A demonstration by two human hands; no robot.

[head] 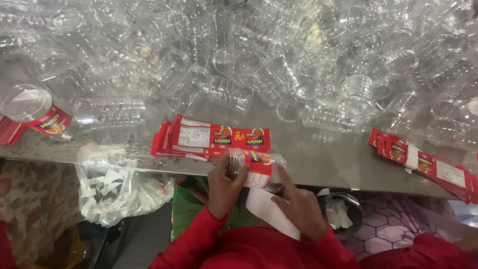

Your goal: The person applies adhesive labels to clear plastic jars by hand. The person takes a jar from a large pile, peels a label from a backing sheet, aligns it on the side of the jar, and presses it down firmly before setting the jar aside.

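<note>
1. Head view: clear plastic jar (256, 168) held on its side at the near edge of the steel surface (318, 154), a red label partly around it.
2. Left hand (224, 187): fingers clasp the jar's open mouth end. Right hand (298, 206): fingers press the label, a white backing strip (266, 209) beneath.
3. Judged: empty, light, thin-walled, slick; squeezes easily. Best gripped at the stiffer threaded rim.
4. Label stack (199, 137) just behind; loose jars (279, 65) heaped beyond.
</note>
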